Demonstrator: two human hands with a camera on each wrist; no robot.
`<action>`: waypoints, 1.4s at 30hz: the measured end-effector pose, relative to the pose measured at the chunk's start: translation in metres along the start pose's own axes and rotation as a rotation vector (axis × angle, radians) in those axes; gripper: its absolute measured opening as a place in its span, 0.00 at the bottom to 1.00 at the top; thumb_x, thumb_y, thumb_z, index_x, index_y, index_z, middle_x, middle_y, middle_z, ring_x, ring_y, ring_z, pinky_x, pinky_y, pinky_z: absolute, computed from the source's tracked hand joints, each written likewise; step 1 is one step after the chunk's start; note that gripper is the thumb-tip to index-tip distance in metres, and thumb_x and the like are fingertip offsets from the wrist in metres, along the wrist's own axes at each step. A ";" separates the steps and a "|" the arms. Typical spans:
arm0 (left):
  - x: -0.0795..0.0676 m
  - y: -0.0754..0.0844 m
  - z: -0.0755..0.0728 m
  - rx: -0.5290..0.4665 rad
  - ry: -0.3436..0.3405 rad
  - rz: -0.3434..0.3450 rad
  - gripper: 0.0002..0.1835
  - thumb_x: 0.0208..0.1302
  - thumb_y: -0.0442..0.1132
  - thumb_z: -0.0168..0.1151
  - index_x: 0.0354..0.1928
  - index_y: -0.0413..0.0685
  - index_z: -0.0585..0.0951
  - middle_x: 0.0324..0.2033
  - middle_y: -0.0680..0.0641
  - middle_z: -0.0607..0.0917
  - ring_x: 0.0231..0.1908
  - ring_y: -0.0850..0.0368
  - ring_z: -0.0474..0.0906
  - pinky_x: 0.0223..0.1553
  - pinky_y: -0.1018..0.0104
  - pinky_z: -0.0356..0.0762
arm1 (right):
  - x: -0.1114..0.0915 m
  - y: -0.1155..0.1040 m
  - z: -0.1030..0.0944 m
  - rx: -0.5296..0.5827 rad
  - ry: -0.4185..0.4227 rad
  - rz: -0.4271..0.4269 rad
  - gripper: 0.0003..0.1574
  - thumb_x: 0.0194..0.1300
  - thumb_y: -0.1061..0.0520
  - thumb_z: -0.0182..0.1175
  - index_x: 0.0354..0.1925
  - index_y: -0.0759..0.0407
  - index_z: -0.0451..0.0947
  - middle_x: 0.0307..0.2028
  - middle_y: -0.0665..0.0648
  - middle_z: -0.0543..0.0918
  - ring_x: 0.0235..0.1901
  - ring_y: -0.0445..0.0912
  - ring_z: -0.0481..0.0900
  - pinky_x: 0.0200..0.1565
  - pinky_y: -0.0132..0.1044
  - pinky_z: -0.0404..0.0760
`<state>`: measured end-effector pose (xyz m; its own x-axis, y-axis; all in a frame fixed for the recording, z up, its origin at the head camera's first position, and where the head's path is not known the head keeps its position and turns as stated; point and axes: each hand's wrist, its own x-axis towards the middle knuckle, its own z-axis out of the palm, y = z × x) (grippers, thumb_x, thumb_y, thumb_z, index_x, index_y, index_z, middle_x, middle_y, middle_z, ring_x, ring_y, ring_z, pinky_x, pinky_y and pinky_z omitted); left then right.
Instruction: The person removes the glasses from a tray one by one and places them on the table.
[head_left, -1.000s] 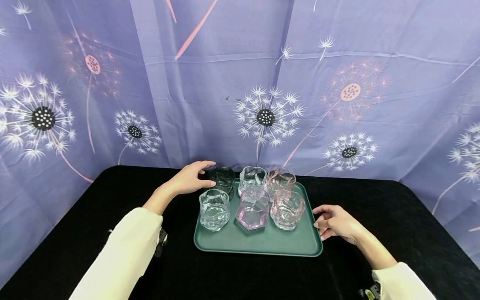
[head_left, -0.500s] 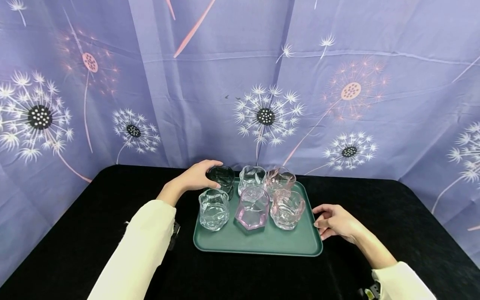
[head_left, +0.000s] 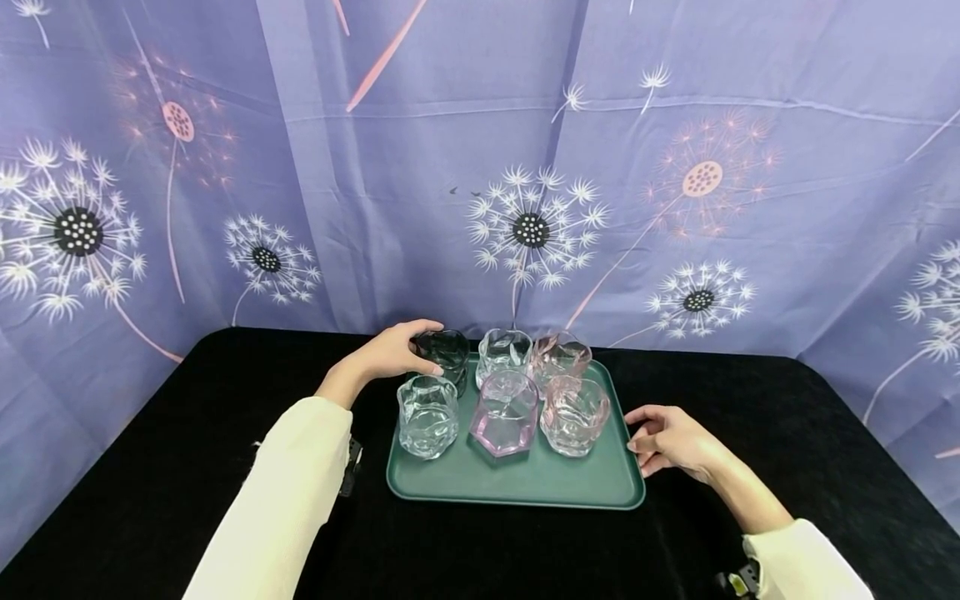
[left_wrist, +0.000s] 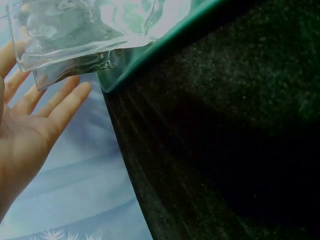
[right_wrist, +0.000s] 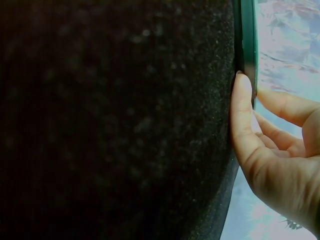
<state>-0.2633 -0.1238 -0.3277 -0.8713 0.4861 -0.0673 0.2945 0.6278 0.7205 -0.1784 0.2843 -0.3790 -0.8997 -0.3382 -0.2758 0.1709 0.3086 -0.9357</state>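
A green tray (head_left: 517, 487) bears several drinking glasses. At its back left corner my left hand (head_left: 390, 350) holds a dark grey glass (head_left: 448, 358), thumb in front and fingers round the far side. In the left wrist view, the fingers of my left hand (left_wrist: 35, 125) lie against the dark glass (left_wrist: 75, 67), partly hidden behind a clear glass (left_wrist: 65, 30). On the right, my right hand (head_left: 675, 442) grips the tray's right rim near the front corner. The right wrist view has the thumb and a finger of my right hand (right_wrist: 280, 155) pinching the tray's edge (right_wrist: 248, 45).
In front stand a clear glass (head_left: 428, 421), a purple-tinted hexagonal glass (head_left: 505, 425) and a pinkish glass (head_left: 575, 421). Behind them are another clear glass (head_left: 504, 354) and a pink glass (head_left: 562, 354). A black cloth (head_left: 285, 354) covers the table before a purple dandelion curtain (head_left: 420, 208).
My left hand has moved slightly right and closed in round the dark glass. My right hand has stayed at the tray's rim, and the tray and glasses stand as before.
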 end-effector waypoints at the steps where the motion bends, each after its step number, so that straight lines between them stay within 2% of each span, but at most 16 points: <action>1: 0.000 0.000 0.000 -0.005 0.001 0.000 0.39 0.52 0.40 0.68 0.65 0.42 0.62 0.63 0.39 0.62 0.45 0.46 0.72 0.46 0.54 0.71 | 0.000 0.000 0.000 0.000 0.000 0.001 0.31 0.55 0.72 0.56 0.54 0.83 0.55 0.25 0.57 0.77 0.20 0.45 0.78 0.28 0.44 0.81; 5: 0.000 0.001 0.000 -0.010 0.001 0.006 0.39 0.53 0.39 0.67 0.66 0.42 0.62 0.63 0.39 0.62 0.41 0.48 0.73 0.43 0.56 0.71 | 0.000 0.000 0.000 -0.003 0.000 0.002 0.31 0.55 0.72 0.56 0.54 0.83 0.55 0.25 0.57 0.77 0.20 0.45 0.78 0.28 0.44 0.81; 11: 0.001 0.000 0.001 -0.038 0.010 0.016 0.38 0.52 0.37 0.68 0.65 0.42 0.63 0.62 0.40 0.63 0.44 0.47 0.73 0.43 0.56 0.72 | 0.000 -0.001 0.002 -0.007 -0.003 -0.007 0.30 0.55 0.72 0.55 0.53 0.84 0.55 0.24 0.56 0.77 0.20 0.45 0.78 0.27 0.44 0.81; 16: 0.002 -0.003 0.002 -0.057 0.047 0.035 0.36 0.49 0.37 0.70 0.62 0.40 0.66 0.60 0.39 0.67 0.42 0.47 0.74 0.43 0.57 0.73 | 0.000 -0.002 0.002 -0.004 -0.004 -0.006 0.30 0.56 0.72 0.55 0.54 0.84 0.55 0.24 0.56 0.77 0.20 0.45 0.78 0.27 0.43 0.81; 22: 0.002 -0.006 0.003 -0.023 0.098 0.037 0.35 0.48 0.38 0.71 0.59 0.39 0.69 0.57 0.38 0.70 0.42 0.46 0.75 0.45 0.56 0.72 | 0.000 -0.004 0.003 -0.010 -0.002 -0.013 0.30 0.54 0.72 0.54 0.53 0.84 0.55 0.24 0.56 0.77 0.20 0.45 0.78 0.27 0.44 0.81; 30: -0.002 -0.005 0.004 0.009 0.165 0.025 0.34 0.46 0.38 0.72 0.56 0.38 0.70 0.54 0.37 0.72 0.42 0.46 0.75 0.42 0.57 0.74 | -0.001 -0.002 0.005 -0.008 -0.006 -0.016 0.30 0.54 0.73 0.55 0.53 0.85 0.55 0.24 0.56 0.77 0.20 0.45 0.78 0.27 0.44 0.81; 35: -0.007 -0.003 -0.003 0.020 0.203 0.010 0.33 0.45 0.39 0.72 0.55 0.39 0.71 0.49 0.38 0.74 0.39 0.48 0.75 0.38 0.59 0.74 | 0.000 -0.003 0.005 -0.004 -0.002 -0.014 0.30 0.54 0.73 0.54 0.52 0.84 0.56 0.24 0.56 0.77 0.20 0.45 0.78 0.27 0.44 0.81; 42: -0.014 -0.004 -0.021 0.023 0.236 -0.013 0.35 0.45 0.41 0.73 0.56 0.40 0.70 0.45 0.38 0.77 0.37 0.49 0.75 0.35 0.60 0.74 | 0.000 -0.001 0.005 -0.008 0.002 -0.015 0.30 0.54 0.73 0.55 0.53 0.84 0.56 0.24 0.56 0.77 0.20 0.45 0.78 0.27 0.44 0.81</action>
<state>-0.2606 -0.1459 -0.3149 -0.9419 0.3239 0.0885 0.2891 0.6482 0.7045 -0.1764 0.2801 -0.3786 -0.9029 -0.3411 -0.2614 0.1543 0.3105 -0.9380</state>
